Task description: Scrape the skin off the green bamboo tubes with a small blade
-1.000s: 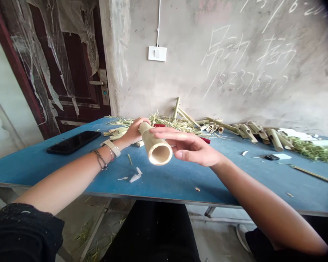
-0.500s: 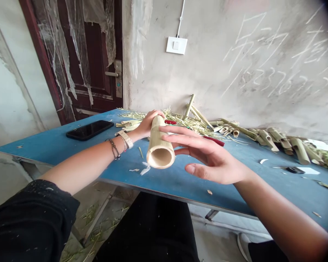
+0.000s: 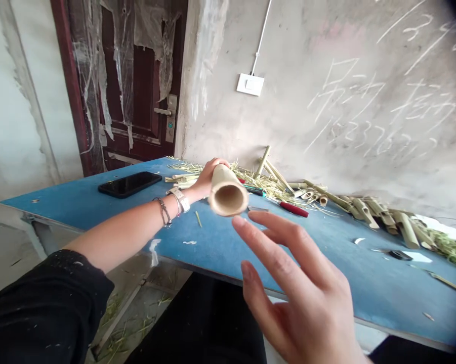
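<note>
A pale bamboo tube [image 3: 228, 188] points its open, hollow end toward me above the blue table. My left hand [image 3: 209, 178] is wrapped round its far end, with part of the fingers hidden behind the tube. Just below and to the right of the tube's near rim is my right hand [image 3: 301, 285], fingers apart, holding nothing. A red-handled tool [image 3: 294, 209] lies on the table to the right of the tube, and a green-and-black handle [image 3: 255, 190] shows behind it.
The blue table [image 3: 212, 247] bears a black phone [image 3: 130, 184] at left. Bamboo shavings [image 3: 275, 184] lie along the wall, with cut bamboo pieces [image 3: 406, 228] farther right. A black-handled blade [image 3: 400, 255] rests near a white card. A white scrap [image 3: 154, 252] hangs at the front edge.
My right hand has moved back toward me and down, away from the tube's side. A white scrap has shifted left to the table's front edge. The view has tilted up slightly.
</note>
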`<state>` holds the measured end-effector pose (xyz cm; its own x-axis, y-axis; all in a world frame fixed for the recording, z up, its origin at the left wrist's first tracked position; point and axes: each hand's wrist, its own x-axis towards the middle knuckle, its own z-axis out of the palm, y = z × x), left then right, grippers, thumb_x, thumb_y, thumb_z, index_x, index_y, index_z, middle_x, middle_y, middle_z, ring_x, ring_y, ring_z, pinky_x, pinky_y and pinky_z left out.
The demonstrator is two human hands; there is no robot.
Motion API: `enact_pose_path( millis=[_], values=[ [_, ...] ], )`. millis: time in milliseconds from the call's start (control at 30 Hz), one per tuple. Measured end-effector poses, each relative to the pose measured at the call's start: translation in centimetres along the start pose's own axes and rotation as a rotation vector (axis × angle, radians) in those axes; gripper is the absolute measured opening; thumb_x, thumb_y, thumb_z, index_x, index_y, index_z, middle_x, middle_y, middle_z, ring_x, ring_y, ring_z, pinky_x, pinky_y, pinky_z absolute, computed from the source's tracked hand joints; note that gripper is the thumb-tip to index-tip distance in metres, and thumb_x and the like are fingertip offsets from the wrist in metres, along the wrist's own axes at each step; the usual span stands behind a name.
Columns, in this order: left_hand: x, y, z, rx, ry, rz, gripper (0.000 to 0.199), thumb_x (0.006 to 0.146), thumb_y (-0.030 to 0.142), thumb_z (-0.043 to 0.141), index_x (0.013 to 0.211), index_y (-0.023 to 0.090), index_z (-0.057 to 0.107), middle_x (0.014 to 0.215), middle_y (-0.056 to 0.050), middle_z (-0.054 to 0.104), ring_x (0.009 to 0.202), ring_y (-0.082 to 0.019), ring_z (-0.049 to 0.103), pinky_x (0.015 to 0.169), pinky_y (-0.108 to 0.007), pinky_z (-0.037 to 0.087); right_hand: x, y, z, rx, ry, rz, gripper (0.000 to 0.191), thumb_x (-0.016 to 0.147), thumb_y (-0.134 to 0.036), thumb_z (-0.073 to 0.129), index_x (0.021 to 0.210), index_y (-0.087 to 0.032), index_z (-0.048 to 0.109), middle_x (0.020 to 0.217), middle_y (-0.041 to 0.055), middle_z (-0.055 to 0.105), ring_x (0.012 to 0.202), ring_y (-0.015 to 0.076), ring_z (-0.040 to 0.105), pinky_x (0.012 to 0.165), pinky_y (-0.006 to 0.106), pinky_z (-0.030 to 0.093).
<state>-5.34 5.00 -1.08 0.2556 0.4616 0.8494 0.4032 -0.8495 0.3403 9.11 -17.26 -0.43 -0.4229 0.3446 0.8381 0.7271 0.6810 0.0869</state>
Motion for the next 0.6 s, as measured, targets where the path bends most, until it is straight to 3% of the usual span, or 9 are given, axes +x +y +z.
enact_pose_path(
  millis=[100,200,267,333,400,467,600],
  values=[
    [0.3,-0.5,0.1,-0.015,0.106,-0.024,0.017,0.072,0.015,0.054,0.087,0.019,0.049,0.094,-0.006,0.057,0.091,-0.019,0.052,0.082,-0.036,0.045,-0.2,-0.1,1.0,-0.134,0.059,0.081,0.044,0.079,-0.02,0.052,0.123,-0.026,0.052,0.115,0.0077,0.058,0.086,0.0218,0.06,0.068,0.033,0.05],
    [0.8,-1.1,-0.3,0.044,0.173,-0.007,0.019,0.068,0.011,0.054,0.084,0.02,0.049,0.092,-0.005,0.056,0.093,-0.02,0.05,0.088,-0.039,0.041,-0.2,0.9,1.8,-0.255,0.025,0.192,0.034,0.082,-0.026,0.049,0.116,-0.023,0.055,0.096,0.0073,0.065,0.068,0.0192,0.061,0.053,0.029,0.044],
    [1.2,-1.2,-0.7,0.119,0.239,0.049,0.022,0.067,0.009,0.053,0.084,0.022,0.048,0.093,-0.004,0.056,0.096,-0.021,0.05,0.09,-0.041,0.038,-0.4,1.7,2.3,-0.308,-0.058,0.276,0.022,0.083,-0.032,0.049,0.096,-0.021,0.062,0.074,0.0054,0.065,0.052,0.017,0.056,0.044,0.027,0.035],
    [1.5,-1.3,-1.3,0.195,0.307,0.124,0.023,0.069,0.008,0.052,0.086,0.023,0.047,0.097,-0.003,0.056,0.101,-0.021,0.049,0.094,-0.042,0.036,-0.8,2.6,2.9,-0.266,-0.164,0.375,0.026,0.083,-0.039,0.05,0.073,-0.019,0.062,0.057,0.0045,0.061,0.043,0.0167,0.053,0.041,0.026,0.031],
    [1.7,-1.2,-1.8,0.243,0.368,0.184,0.022,0.073,0.01,0.049,0.088,0.025,0.046,0.101,-0.003,0.055,0.106,-0.022,0.047,0.096,-0.042,0.034,-1.2,3.2,3.6,-0.06,-0.26,0.482,0.035,0.084,-0.045,0.049,0.065,-0.018,0.061,0.055,0.0055,0.061,0.046,0.0182,0.056,0.043,0.026,0.035],
    [1.8,-1.1,-2.2,0.285,0.408,0.218,0.019,0.077,0.012,0.047,0.09,0.025,0.046,0.103,-0.003,0.054,0.108,-0.022,0.046,0.097,-0.042,0.033,-1.5,3.4,4.4,0.278,-0.333,0.577,0.035,0.086,-0.046,0.046,0.074,-0.018,0.063,0.061,0.0056,0.065,0.056,0.0189,0.062,0.051,0.027,0.042],
    [1.9,-1.0,-2.5,0.353,0.41,0.215,0.015,0.081,0.015,0.043,0.092,0.025,0.045,0.103,-0.003,0.055,0.11,-0.022,0.046,0.098,-0.042,0.033,-2.1,2.8,5.6,0.908,-0.318,0.695,0.036,0.09,-0.045,0.04,0.087,-0.016,0.06,0.075,0.0061,0.07,0.058,0.0154,0.064,0.059,0.027,0.049]
  ],
)
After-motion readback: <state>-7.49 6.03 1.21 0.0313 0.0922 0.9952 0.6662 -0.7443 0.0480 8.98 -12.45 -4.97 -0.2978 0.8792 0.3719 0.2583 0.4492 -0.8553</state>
